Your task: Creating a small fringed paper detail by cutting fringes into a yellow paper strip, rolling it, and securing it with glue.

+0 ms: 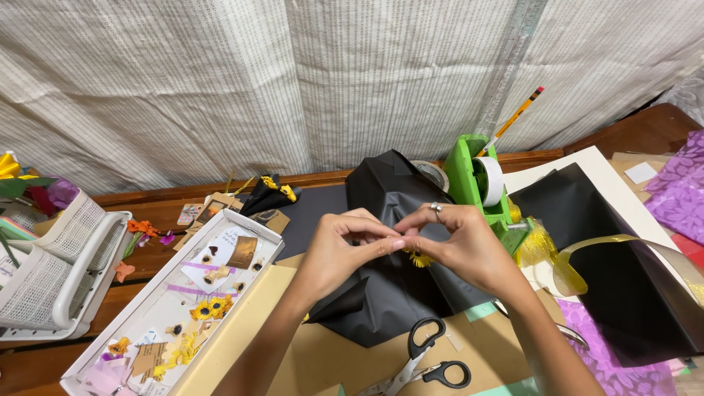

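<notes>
Fingertips of the left hand (339, 253) and right hand (462, 246) pinch together over the black wrapping paper (392, 282), clamped on something too small to make out, just above a small yellow flower (420, 259). Far left sits a white basket (55, 275), then a tray of paper sunflowers (172, 312). Black-handled scissors (425, 363) lie below the hands, a green tape dispenser (477, 180) stands behind, and purple paper (678, 191) lies far right.

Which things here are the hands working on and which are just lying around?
In hand: left hand and right hand pinch a small yellow flower over black paper.

Lying about: scissors, tape dispenser, pencil, white basket, flower tray, purple paper.
</notes>
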